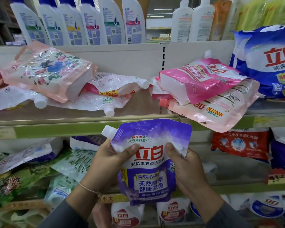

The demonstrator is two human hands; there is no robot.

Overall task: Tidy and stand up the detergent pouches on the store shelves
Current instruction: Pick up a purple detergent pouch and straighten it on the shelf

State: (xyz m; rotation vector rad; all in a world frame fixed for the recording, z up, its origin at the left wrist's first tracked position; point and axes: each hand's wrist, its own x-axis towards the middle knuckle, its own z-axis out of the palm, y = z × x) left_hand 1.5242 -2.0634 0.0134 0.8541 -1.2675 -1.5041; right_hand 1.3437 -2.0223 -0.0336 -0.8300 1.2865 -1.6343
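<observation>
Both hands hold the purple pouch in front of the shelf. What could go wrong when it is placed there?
1. The light pink pouch overhangs the shelf edge at the right; a bump might knock it off.
2. The purple pouch, held by the left hand and right hand, is soft and may slump over.

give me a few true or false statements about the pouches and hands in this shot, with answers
1. Both hands hold the purple pouch. True: the left hand and the right hand grip its two sides.
2. The purple pouch's white cap points to the upper right. False: the cap sits at its upper left corner.
3. The floral pink pouch stands upright on the shelf. False: it lies tilted on top of other flattened pouches.
4. White bottles line the shelf above the pink pouches. True.
5. The bright pink pouch rests on a paler pink pouch. True.
6. A bracelet is on the right wrist. False: it is on the left wrist.
</observation>
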